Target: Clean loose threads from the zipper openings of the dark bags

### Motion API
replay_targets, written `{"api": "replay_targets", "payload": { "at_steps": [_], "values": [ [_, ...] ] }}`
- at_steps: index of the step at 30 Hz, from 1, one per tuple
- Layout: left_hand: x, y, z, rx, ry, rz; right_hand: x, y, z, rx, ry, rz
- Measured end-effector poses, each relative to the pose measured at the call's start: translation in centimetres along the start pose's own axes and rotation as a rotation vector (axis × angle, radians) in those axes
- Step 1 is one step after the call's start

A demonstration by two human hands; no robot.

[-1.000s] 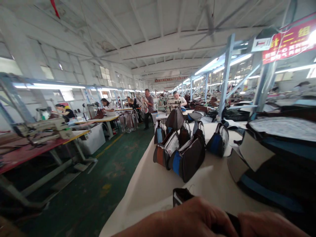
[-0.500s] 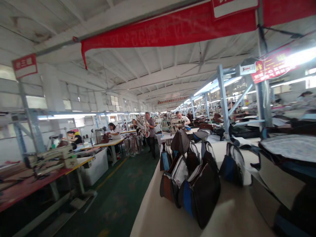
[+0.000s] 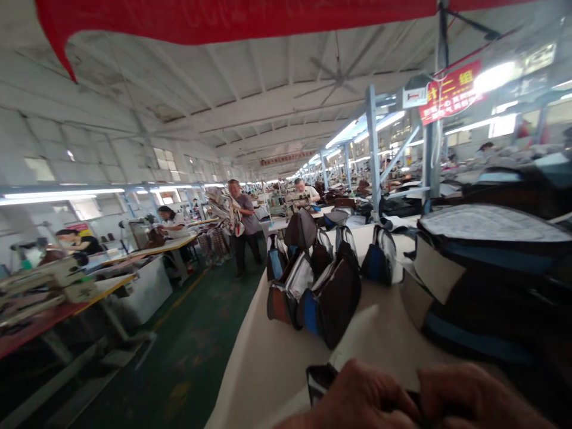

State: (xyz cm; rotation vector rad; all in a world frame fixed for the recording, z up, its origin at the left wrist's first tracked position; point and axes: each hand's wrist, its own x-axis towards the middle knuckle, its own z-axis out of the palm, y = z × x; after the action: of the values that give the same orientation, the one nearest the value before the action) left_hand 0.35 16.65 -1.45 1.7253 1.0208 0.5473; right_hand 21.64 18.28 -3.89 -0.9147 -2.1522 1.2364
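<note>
Dark fabric, a small strap or bag piece (image 3: 319,381) with a pale edge, sits at the near edge of the long table (image 3: 268,363), and both hands close around it at the very bottom of the view. The left hand (image 3: 357,396) curls over its right end, fingers folded down onto the material. The right hand (image 3: 473,396) sits just beside it, knuckles up, and seems to pinch a dark strip that runs between the two hands, though only the tops of the hands show and the grip itself is cut off by the frame.

Farther along the table, towards its middle, a cluster of bags (image 3: 322,280) stands upright, brown, black and blue with pale panels, leaning against one another. Another blue and black bag (image 3: 379,256) stands a little apart behind them. Along the right edge a large stack of dark bag pieces (image 3: 487,280) lies flat, topped by a pale patterned panel.

To the left of the table runs a green floor aisle (image 3: 187,357). Across it, a sewing machine (image 3: 49,286) rests on a red-topped bench (image 3: 31,330), and seated workers (image 3: 172,223) bend over benches farther back. A person in a grey shirt (image 3: 243,223) stands in the aisle holding a bundle of cloth. A red banner (image 3: 223,21) hangs overhead, and a red sign (image 3: 451,92) is fixed to a pole on the right.
</note>
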Motion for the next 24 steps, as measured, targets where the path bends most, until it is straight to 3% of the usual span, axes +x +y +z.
{"api": "replay_targets", "payload": {
  "at_steps": [3, 5, 10, 14, 19, 21, 24],
  "values": [
    [-0.7, 1.1, 0.8, 0.029, 0.085, 0.074, -0.8, -1.7, -0.3, 0.028, 0.039, 0.046],
    [-0.7, 1.2, 0.8, 0.024, 0.080, 0.072, -1.0, -1.7, -0.5, 0.061, 0.056, 0.011],
    [0.4, 0.3, -0.3, -0.182, -0.139, -0.049, -1.5, -0.8, -1.0, -0.012, 0.052, -0.242],
    [1.1, 0.2, -0.7, -0.164, -0.219, -0.091, -1.6, -0.8, -1.4, -0.138, 0.006, -0.403],
    [1.2, -0.2, -0.2, -0.133, -0.346, -0.107, -2.4, -1.2, -1.6, -0.455, 0.013, -0.638],
    [0.7, 0.3, 0.1, -0.063, -0.313, -0.079, -3.1, -1.3, -1.7, -0.330, 0.001, -0.607],
    [-0.1, 1.9, 0.6, 0.083, -0.209, 0.073, -3.7, -1.6, -2.3, 0.015, 0.049, -0.291]
  ]
}}
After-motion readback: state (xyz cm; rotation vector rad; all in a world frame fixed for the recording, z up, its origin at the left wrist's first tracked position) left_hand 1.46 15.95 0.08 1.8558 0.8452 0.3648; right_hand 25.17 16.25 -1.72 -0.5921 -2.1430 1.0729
